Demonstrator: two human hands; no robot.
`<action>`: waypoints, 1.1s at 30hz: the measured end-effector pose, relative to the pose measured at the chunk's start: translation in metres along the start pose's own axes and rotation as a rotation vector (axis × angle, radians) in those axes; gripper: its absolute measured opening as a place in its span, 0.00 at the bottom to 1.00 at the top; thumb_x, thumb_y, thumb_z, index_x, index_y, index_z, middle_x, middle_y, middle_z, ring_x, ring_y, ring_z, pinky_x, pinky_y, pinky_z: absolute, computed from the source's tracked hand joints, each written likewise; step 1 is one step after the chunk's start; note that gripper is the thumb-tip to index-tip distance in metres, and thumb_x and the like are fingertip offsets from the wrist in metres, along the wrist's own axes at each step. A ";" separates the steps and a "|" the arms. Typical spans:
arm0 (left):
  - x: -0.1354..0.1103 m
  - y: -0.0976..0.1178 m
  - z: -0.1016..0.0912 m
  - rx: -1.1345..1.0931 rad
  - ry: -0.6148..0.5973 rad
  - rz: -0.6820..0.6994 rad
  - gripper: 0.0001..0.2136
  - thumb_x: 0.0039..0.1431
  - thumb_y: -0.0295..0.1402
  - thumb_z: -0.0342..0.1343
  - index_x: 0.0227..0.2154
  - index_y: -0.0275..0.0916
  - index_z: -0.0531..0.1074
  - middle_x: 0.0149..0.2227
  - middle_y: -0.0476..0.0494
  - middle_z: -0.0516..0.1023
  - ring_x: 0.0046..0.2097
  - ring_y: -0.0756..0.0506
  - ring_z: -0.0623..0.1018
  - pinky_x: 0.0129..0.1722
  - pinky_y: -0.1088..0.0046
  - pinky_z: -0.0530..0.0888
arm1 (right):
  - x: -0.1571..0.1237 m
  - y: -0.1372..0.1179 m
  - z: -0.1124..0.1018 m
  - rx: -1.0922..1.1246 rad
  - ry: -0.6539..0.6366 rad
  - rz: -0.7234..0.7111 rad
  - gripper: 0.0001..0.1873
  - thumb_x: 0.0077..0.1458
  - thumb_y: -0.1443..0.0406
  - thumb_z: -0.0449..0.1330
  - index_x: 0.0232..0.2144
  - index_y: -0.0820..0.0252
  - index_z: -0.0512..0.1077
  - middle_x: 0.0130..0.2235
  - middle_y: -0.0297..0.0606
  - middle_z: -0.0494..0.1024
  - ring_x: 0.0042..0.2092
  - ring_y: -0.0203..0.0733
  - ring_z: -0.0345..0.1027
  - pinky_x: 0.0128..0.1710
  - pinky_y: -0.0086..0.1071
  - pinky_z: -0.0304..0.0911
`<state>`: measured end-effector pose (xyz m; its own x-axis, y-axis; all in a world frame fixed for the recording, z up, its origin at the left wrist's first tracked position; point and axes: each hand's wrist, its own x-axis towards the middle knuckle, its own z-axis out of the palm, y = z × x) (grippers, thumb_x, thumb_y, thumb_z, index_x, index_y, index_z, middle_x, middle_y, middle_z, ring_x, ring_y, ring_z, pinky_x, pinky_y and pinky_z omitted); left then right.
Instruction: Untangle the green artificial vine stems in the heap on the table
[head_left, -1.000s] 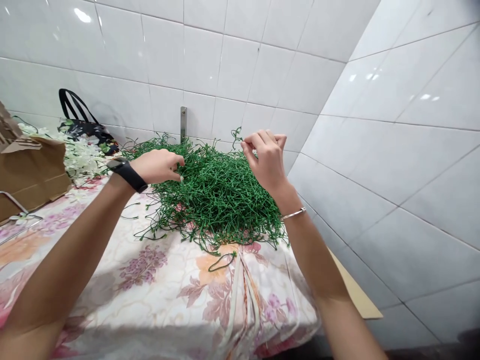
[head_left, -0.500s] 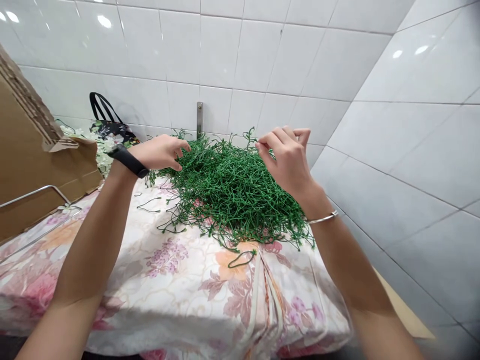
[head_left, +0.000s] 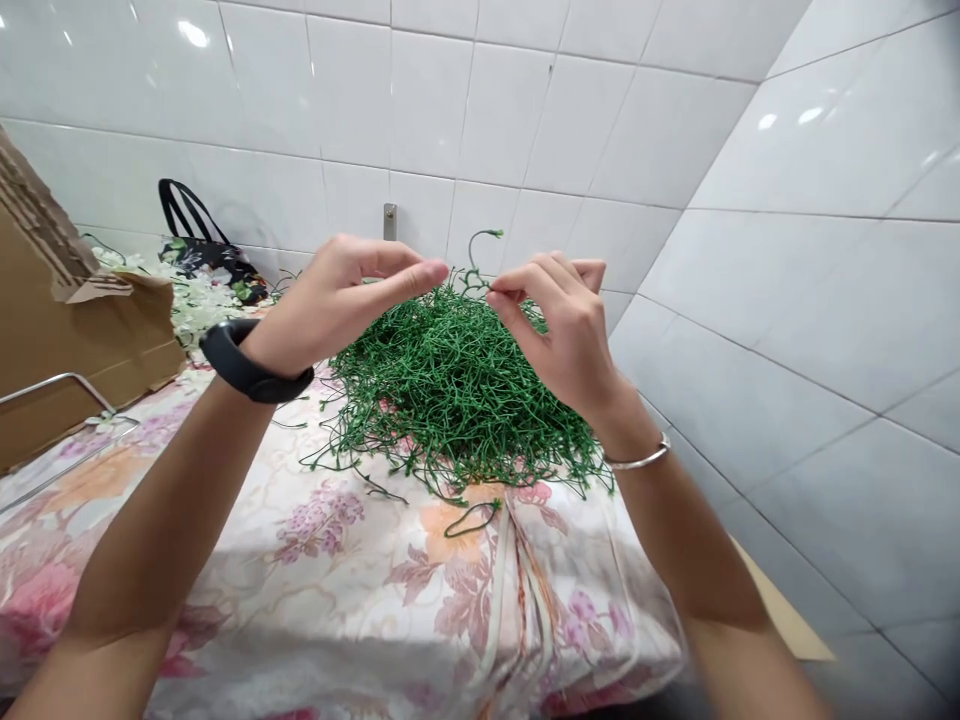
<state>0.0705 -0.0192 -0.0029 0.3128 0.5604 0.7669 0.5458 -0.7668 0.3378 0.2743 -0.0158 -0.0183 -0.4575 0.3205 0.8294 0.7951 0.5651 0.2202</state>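
Above the heap, my right hand [head_left: 562,320] pinches a branching green plastic stem [head_left: 480,283] between thumb and fingertips. One thin end of the stem curls up to a small green tip. My left hand [head_left: 360,295], with a black band on its wrist, is closed, thumb tip against the forefinger, just left of the stem and apart from it. Whether anything lies in that pinch is hidden. Below both hands spreads a tangled heap of green plastic stems [head_left: 465,390]. A single looped stem [head_left: 472,520] lies in front of the heap.
A floral cloth [head_left: 322,600] covers the table. Cardboard [head_left: 90,350] and a bent metal rod [head_left: 67,380] are at the left, near white artificial flowers [head_left: 202,305] and a black floral bag [head_left: 214,262]. White tiled walls close off the back and right. Ribbon-like strips [head_left: 517,590] hang at the front.
My left hand has moved right toward the right hand, and its spread fingers have come together. My right hand keeps its pinch on the stem. The view has shifted slightly.
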 end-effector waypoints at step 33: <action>-0.035 0.055 0.002 0.149 0.252 0.425 0.04 0.52 0.27 0.53 0.30 0.39 0.71 0.26 0.52 0.71 0.30 0.53 0.68 0.33 0.75 0.61 | -0.010 -0.046 -0.056 -0.118 0.195 -0.134 0.06 0.54 0.67 0.49 0.28 0.55 0.65 0.27 0.28 0.72 0.33 0.35 0.67 0.46 0.42 0.45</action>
<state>0.0911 -0.0800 -0.0120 0.3437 0.1021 0.9335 0.5216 -0.8474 -0.0993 0.2647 -0.0874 -0.0085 -0.4854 0.0894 0.8697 0.7786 0.4966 0.3836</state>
